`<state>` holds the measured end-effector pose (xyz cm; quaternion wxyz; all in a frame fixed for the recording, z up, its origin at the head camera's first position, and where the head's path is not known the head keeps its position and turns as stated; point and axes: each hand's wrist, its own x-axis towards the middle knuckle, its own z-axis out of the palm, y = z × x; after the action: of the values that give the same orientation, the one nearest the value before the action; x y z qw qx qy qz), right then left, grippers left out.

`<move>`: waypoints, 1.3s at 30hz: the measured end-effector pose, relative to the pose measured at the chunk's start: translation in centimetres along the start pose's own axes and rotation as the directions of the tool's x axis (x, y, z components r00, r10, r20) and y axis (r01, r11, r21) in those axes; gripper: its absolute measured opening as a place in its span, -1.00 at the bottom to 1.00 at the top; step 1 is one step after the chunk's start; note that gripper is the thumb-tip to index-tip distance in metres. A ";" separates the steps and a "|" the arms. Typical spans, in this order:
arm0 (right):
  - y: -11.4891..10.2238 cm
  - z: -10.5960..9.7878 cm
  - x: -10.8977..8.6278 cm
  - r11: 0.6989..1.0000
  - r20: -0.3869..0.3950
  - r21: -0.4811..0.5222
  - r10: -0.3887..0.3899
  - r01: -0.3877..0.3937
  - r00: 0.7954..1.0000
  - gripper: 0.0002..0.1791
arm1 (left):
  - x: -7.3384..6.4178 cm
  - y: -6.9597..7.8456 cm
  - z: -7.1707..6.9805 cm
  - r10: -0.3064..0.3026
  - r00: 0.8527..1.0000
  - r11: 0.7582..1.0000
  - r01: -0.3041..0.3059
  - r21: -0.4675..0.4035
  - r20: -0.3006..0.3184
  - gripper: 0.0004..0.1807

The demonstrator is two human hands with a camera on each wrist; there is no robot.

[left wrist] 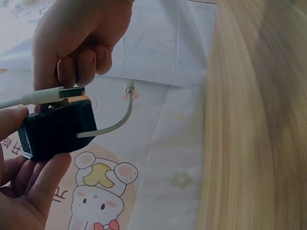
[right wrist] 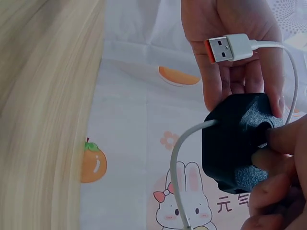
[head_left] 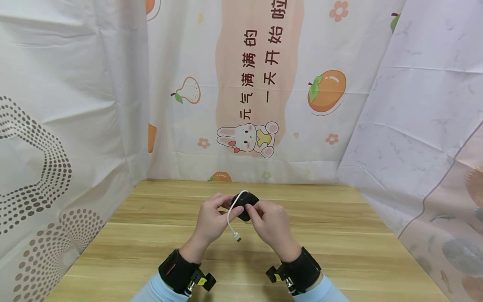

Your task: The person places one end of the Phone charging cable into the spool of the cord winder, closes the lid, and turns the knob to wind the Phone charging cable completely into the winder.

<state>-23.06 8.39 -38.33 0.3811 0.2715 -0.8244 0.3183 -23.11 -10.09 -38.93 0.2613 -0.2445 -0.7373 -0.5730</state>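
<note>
A small black box (head_left: 245,204) with angled corners and a white USB cable (head_left: 228,216) is up above the table, between both hands. My left hand (head_left: 212,218) holds it by one side between thumb and fingers. From the other side, my right hand (head_left: 273,222) pinches it; its fingertips are at a dark round recess in the box's textured face (right wrist: 244,175). One cable end, a USB plug with an orange inside (right wrist: 225,49), hangs free near the left hand. The other stretch of cable leaves the box's side and ends in a smaller plug (left wrist: 128,87).
A wood-grain table (head_left: 241,268) lies beneath the hands. Behind it hangs a printed cloth (head_left: 188,126) with fruit and a rabbit; pale cloths hang at left (head_left: 94,105) and right (head_left: 407,126). Black straps with small cameras (head_left: 181,270) sit on both wrists.
</note>
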 end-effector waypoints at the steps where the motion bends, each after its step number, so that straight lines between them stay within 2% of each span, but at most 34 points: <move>1: 0.0 0.0 0.0 1.000 0.005 0.019 0.016 -0.016 1.000 -0.64 | 0.0 0.0 0.0 0.006 1.000 1.000 -0.006 0.001 -0.003 -0.69; 6: -0.2 0.1 0.0 0.980 0.062 0.135 0.139 -0.147 0.988 -0.61 | -0.1 0.0 0.1 0.014 1.000 0.999 -0.014 0.033 -0.001 -0.68; 8: -0.3 0.1 0.0 0.952 0.105 0.205 0.210 -0.228 0.972 -0.61 | -0.1 0.0 0.2 0.018 1.000 0.999 -0.018 0.051 0.001 -0.67; 12: -0.3 0.2 0.0 0.866 0.186 0.332 0.328 -0.374 0.926 -0.60 | -0.2 0.0 0.2 0.037 0.999 0.997 -0.037 0.069 -0.001 -0.66; 14: -0.2 0.2 0.0 0.835 0.207 0.368 0.355 -0.409 0.912 -0.60 | -0.1 0.1 0.2 0.043 0.999 0.997 -0.043 0.069 -0.003 -0.67; 16: -0.1 0.3 0.1 0.822 0.217 0.384 0.363 -0.421 0.906 -0.60 | -0.1 0.0 0.1 0.048 0.999 0.996 -0.047 0.075 -0.007 -0.67; 20: 0.0 0.2 0.2 0.844 0.208 0.361 0.342 -0.397 0.916 -0.61 | 0.0 -0.1 -0.1 0.044 0.999 0.995 -0.043 0.086 -0.013 -0.67; 26: -0.2 -0.5 0.5 0.899 0.147 0.321 0.262 -0.297 0.954 -0.80 | -0.1 -0.6 -0.4 0.019 1.000 0.997 -0.018 0.076 -0.011 -0.68; 30: -0.1 -1.3 0.8 0.911 0.117 0.341 0.205 -0.233 0.972 -0.87 | 0.0 -0.7 -0.7 0.003 1.000 0.998 -0.003 0.056 -0.011 -0.66; 32: 0.0 -1.8 1.0 0.915 0.102 0.352 0.173 -0.199 0.980 -0.87 | 0.0 -0.6 -0.9 -0.006 1.000 0.999 0.007 0.048 -0.019 -0.66; 34: 0.2 -2.4 1.3 0.930 0.082 0.340 0.121 -0.142 0.989 -0.85 | 0.1 0.3 -1.1 -0.032 0.999 0.998 0.033 0.045 -0.028 -0.67; 39: 0.3 -4.1 1.8 0.987 0.095 0.162 -0.018 0.002 0.995 -0.67 | 0.3 0.7 -1.5 -0.093 0.995 0.995 0.094 0.026 -0.036 -0.68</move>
<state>-22.40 11.24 -34.94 0.3194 0.3206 -0.8119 0.3687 -22.70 -11.38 -37.88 0.2502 -0.1963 -0.7511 -0.5786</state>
